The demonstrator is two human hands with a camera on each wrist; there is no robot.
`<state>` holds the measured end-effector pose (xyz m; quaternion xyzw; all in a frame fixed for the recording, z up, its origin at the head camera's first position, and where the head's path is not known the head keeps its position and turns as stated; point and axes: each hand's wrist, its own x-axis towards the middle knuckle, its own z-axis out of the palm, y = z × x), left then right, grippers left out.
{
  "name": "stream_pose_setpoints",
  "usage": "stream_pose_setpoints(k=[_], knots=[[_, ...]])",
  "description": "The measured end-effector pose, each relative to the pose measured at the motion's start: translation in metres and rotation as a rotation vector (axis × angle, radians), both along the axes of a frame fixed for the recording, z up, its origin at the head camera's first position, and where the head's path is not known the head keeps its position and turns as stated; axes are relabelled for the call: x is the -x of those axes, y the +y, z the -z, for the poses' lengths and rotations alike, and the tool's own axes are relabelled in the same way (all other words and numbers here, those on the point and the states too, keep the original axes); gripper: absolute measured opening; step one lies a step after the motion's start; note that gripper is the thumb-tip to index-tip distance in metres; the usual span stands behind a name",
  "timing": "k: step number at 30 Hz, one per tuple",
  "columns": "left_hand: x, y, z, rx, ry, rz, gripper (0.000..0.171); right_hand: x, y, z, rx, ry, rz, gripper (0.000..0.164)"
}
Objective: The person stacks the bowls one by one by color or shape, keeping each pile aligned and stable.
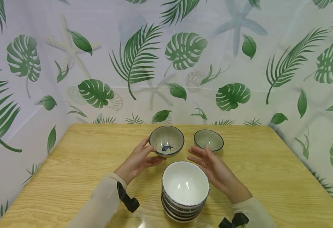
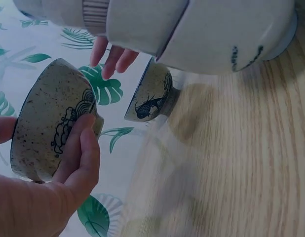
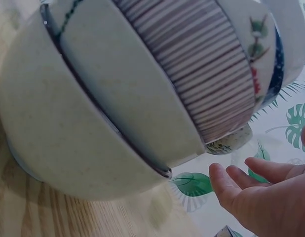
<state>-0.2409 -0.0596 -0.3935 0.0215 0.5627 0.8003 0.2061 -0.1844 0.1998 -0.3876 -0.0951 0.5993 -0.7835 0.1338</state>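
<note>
My left hand grips a speckled grey bowl with a dark rim and a blue fish inside. Thumb and fingers pinch its wall, and the left wrist view shows the bowl raised off the wood, a blue wave pattern on its outside. A second speckled bowl stands farther back on the right; the left wrist view shows a dark fish on its side. Behind the tall stack of bowls, my right hand is held with its fingers extended, nothing in it, near that second bowl.
The stack of several nested bowls stands close to me between my forearms, its top one white inside. Its sides show plain, striped and flowered patterns. The wooden table ends at a leaf-print cloth behind and at the sides.
</note>
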Motion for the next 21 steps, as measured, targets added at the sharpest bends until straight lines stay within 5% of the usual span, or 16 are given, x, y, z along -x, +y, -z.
stream_pose_setpoints(k=[21], knots=[[-0.010, 0.018, -0.002, 0.003, 0.091, 0.149, 0.063, -0.001, -0.001, 0.003, 0.061, 0.009, -0.045, 0.059]])
